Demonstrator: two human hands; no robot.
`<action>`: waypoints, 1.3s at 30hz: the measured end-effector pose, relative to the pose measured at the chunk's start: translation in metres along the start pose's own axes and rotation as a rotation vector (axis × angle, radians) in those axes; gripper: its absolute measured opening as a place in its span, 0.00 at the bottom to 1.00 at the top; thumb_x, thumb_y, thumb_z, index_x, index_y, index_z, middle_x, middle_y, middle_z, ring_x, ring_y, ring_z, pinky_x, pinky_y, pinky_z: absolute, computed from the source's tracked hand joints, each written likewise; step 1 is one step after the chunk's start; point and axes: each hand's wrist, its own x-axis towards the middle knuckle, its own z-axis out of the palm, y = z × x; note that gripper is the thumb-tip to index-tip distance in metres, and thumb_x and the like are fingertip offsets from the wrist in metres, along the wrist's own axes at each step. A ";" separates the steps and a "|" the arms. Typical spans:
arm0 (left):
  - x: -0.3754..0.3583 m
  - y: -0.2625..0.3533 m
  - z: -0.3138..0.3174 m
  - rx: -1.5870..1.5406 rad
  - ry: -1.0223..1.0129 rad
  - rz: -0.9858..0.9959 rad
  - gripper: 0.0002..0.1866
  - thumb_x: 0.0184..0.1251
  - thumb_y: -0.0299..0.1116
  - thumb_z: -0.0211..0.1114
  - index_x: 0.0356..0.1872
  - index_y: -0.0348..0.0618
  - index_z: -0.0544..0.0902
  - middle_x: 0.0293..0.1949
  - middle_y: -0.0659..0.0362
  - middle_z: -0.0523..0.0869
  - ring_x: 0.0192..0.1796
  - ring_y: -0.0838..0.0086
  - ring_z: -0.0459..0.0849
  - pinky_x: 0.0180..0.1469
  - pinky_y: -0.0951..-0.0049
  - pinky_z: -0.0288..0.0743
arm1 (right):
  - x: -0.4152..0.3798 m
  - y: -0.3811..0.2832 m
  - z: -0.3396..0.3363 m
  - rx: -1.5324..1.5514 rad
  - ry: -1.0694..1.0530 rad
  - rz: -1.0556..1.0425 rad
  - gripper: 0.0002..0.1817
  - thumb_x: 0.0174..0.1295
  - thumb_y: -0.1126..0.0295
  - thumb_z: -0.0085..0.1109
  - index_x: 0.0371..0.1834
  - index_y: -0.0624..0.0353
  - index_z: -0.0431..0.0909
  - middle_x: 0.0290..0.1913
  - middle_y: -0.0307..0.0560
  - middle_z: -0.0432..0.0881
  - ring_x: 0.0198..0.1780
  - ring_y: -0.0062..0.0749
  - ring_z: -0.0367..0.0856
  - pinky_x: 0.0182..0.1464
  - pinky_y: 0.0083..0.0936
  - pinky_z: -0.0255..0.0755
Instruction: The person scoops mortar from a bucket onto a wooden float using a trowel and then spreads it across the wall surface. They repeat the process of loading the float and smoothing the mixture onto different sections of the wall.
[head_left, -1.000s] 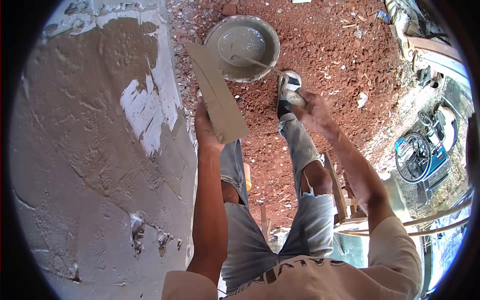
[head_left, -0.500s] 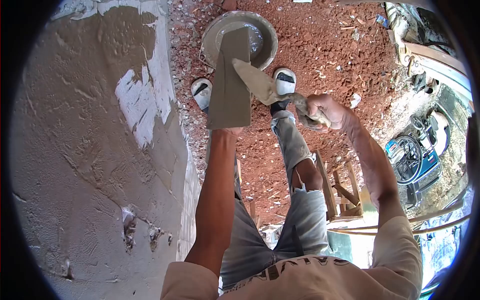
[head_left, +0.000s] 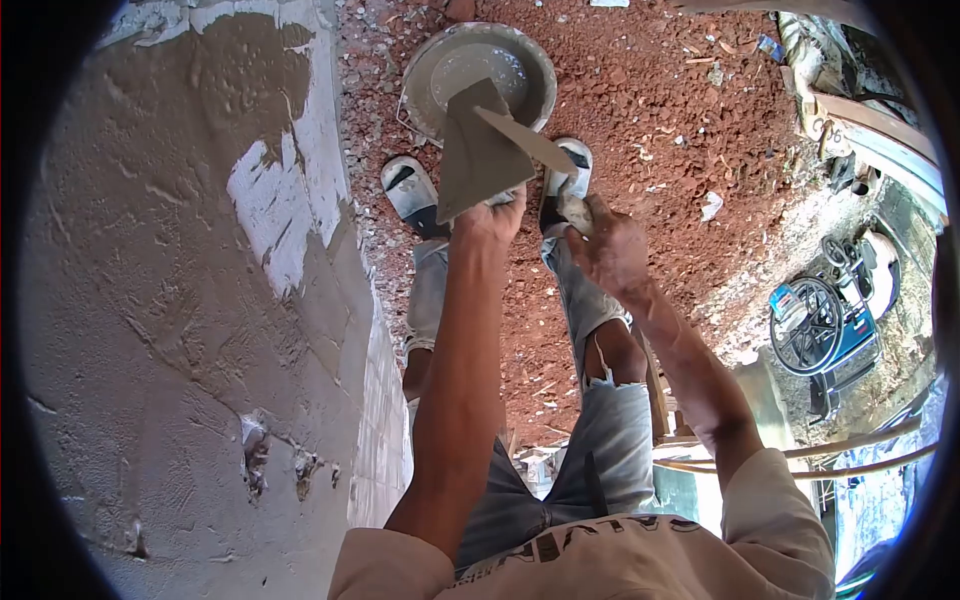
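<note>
My left hand (head_left: 497, 212) is closed around the handle of a long flat plastering float (head_left: 470, 165), mostly hidden beneath it. The float is tilted, its broad face smeared grey. In my right hand (head_left: 612, 248) is a pointed trowel (head_left: 540, 146), its mortar-crusted handle in my closed fingers. The trowel's blade lies edge-on across the float's upper right side. Beyond both tools, a round bucket (head_left: 546, 88) on the ground holds wet grey mortar (head_left: 455, 68); the float's far end overlaps it in this view.
A wall with grey plaster (head_left: 180, 330) and a bare whitish patch (head_left: 275, 215) runs along my left. Reddish rubble soil (head_left: 640, 90) lies underfoot, around my sandals (head_left: 408, 190). To the right stand a wheelchair (head_left: 808, 325) and long boards (head_left: 880, 135).
The float has tilted and looks shorter, its near end turned rightward. My right hand has come left and nearer to me, and the trowel blade has turned from flat to edge-on.
</note>
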 end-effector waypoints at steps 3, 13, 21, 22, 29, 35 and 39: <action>-0.003 0.012 0.004 0.021 0.057 0.055 0.12 0.79 0.37 0.69 0.54 0.41 0.86 0.47 0.55 0.93 0.45 0.66 0.95 0.41 0.68 0.94 | -0.021 0.044 -0.027 -0.128 -0.034 -0.038 0.18 0.63 0.61 0.74 0.51 0.57 0.81 0.29 0.55 0.88 0.27 0.51 0.90 0.29 0.45 0.83; -0.027 0.014 -0.006 0.293 0.106 0.043 0.15 0.85 0.41 0.63 0.61 0.45 0.83 0.52 0.59 0.91 0.52 0.68 0.93 0.53 0.67 0.92 | 0.022 0.037 -0.064 -0.283 -0.201 -0.401 0.15 0.78 0.52 0.59 0.53 0.47 0.88 0.32 0.38 0.84 0.19 0.27 0.71 0.19 0.29 0.74; -0.033 0.028 -0.042 0.377 0.240 0.055 0.15 0.86 0.41 0.61 0.63 0.47 0.82 0.55 0.60 0.89 0.53 0.69 0.91 0.52 0.66 0.91 | 0.092 0.052 0.016 -0.139 -0.108 -0.326 0.20 0.81 0.51 0.55 0.52 0.55 0.88 0.22 0.45 0.83 0.15 0.27 0.73 0.16 0.31 0.71; -0.028 0.037 -0.049 0.467 0.179 0.038 0.15 0.86 0.41 0.61 0.64 0.48 0.82 0.56 0.60 0.89 0.54 0.69 0.91 0.53 0.65 0.90 | 0.069 0.043 0.003 -0.131 -0.127 -0.358 0.21 0.81 0.50 0.54 0.52 0.55 0.88 0.23 0.45 0.85 0.16 0.27 0.76 0.16 0.32 0.73; -0.021 0.039 -0.047 0.524 0.170 -0.017 0.18 0.87 0.44 0.59 0.68 0.48 0.80 0.61 0.58 0.87 0.60 0.66 0.89 0.59 0.60 0.89 | 0.018 -0.003 -0.024 -0.011 -0.184 -0.453 0.14 0.80 0.63 0.55 0.48 0.57 0.89 0.25 0.50 0.84 0.15 0.27 0.71 0.11 0.28 0.63; -0.087 0.044 -0.054 0.468 0.140 0.081 0.18 0.86 0.44 0.60 0.64 0.45 0.81 0.54 0.59 0.89 0.54 0.67 0.91 0.57 0.61 0.90 | 0.135 0.040 0.062 -0.240 -0.152 -0.356 0.16 0.81 0.59 0.55 0.52 0.58 0.85 0.29 0.48 0.85 0.22 0.36 0.77 0.21 0.38 0.75; -0.077 0.107 -0.082 0.643 0.156 0.207 0.18 0.86 0.43 0.58 0.63 0.43 0.82 0.52 0.60 0.90 0.50 0.70 0.91 0.52 0.63 0.89 | 0.133 -0.001 0.009 -0.259 -0.321 -0.116 0.21 0.78 0.53 0.55 0.54 0.61 0.84 0.32 0.53 0.89 0.35 0.56 0.91 0.39 0.49 0.87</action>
